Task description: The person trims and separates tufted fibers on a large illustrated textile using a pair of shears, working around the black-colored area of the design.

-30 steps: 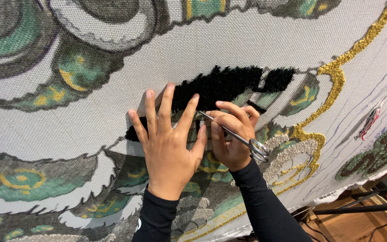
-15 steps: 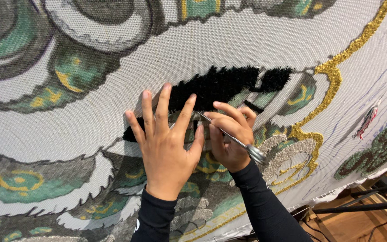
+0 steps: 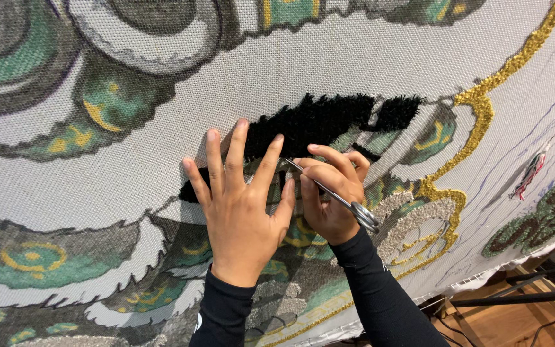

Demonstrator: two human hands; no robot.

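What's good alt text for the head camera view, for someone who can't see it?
A left hand lies flat, fingers spread, on a printed mesh canvas, while the right hand holds small metal scissors against a patch of black tufted yarn. Gold tufting curves to the right.

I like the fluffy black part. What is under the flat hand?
The flat left hand lies spread on the printed mesh canvas, its fingertips on the tufted black yarn patch. Green and grey print shows around it; whatever lies beneath the palm is hidden.
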